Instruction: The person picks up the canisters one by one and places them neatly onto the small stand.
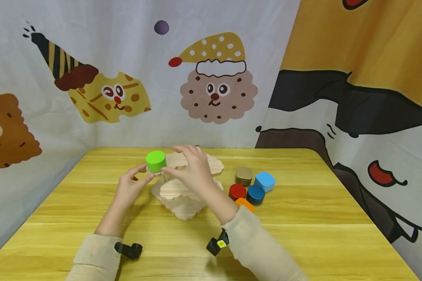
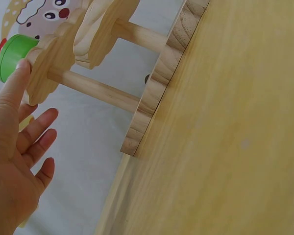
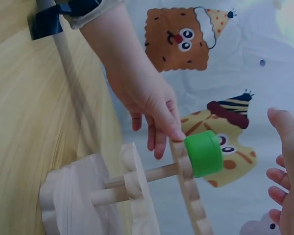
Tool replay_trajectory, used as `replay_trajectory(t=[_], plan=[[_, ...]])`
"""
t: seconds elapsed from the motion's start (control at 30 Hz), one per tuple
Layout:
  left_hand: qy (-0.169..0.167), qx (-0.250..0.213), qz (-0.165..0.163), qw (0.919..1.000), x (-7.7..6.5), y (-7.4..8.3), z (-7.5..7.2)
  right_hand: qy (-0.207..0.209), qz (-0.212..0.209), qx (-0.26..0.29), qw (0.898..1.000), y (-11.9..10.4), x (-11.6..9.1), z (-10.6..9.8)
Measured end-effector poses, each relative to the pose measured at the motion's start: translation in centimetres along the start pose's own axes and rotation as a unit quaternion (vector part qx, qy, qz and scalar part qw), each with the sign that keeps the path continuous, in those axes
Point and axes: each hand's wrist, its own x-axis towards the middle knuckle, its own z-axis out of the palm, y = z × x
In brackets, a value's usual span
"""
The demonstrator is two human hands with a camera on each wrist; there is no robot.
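From the head, the green block [image 1: 156,164] sits at the left end of the wooden stand's upper tier [image 1: 215,165], above the lower tier [image 1: 176,189] and the scalloped base [image 1: 184,210]; the left hand [image 1: 129,187] is at that same end, while the right hand [image 1: 197,168] reaches over from the right, thumb and fingers spread, holding nothing. On the table [image 1: 168,249] to the right lie red [image 1: 237,191], dark blue [image 1: 255,194], light blue [image 1: 265,181], gold [image 1: 244,175] and orange [image 1: 245,203] blocks. The left wrist view puts the thumb where block and tier meet, a finger below, so the hand seems to pinch the tier's edge; slender posts [image 2: 98,93] carry the tiers, so a push at this overhanging end might tip the stand. The right wrist view shows the block flat on the tier, clear of the right hand. It looks light, stiff and hard to damage, though its smooth coating may slip; its round side, pinched at opposite points, seems the best hold.
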Motion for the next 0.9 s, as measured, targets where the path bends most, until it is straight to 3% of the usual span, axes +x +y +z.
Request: replay_trajectory(t=[0.23, 0.43, 0.9], plan=[[0.001, 0.004, 0.000, 1.0000, -0.1, 0.1, 0.1, 0.016, -0.024, 0.029, 0.999, 0.4, -2.0, -1.7], [0.000, 0.005, -0.006, 1.0000, -0.1, 0.2, 0.1, 0.021, -0.018, 0.046, 0.999, 1.3, -3.6, -2.9], [-0.002, 0.007, -0.009, 0.9999, 0.0, 0.1, 0.1, 0.027, -0.053, 0.018, 0.998, 4.8, -7.1, -5.9]])
